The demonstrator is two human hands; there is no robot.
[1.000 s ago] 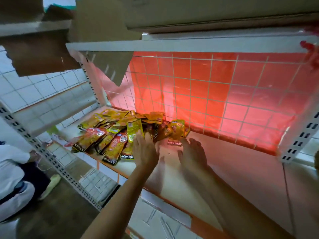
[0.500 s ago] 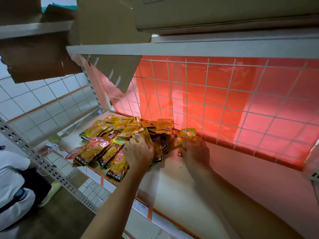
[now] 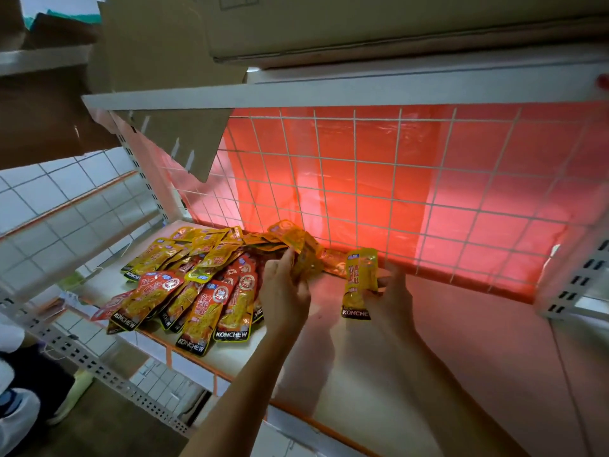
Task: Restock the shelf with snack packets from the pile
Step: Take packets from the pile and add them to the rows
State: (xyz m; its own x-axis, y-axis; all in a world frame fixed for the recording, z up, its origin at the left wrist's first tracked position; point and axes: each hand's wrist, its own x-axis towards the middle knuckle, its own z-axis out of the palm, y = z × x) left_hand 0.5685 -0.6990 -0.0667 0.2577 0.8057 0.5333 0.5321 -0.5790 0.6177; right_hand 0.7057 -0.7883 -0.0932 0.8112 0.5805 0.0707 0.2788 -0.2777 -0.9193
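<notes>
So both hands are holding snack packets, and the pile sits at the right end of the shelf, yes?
Not quite: the head view shows the pile at the left end of the shelf. The left hand does grip yellow packets, and the right hand holds one packet.

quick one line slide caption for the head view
Restocking: left hand grips a bunch of packets beside the pile; right hand holds one yellow packet above the shelf.
</notes>
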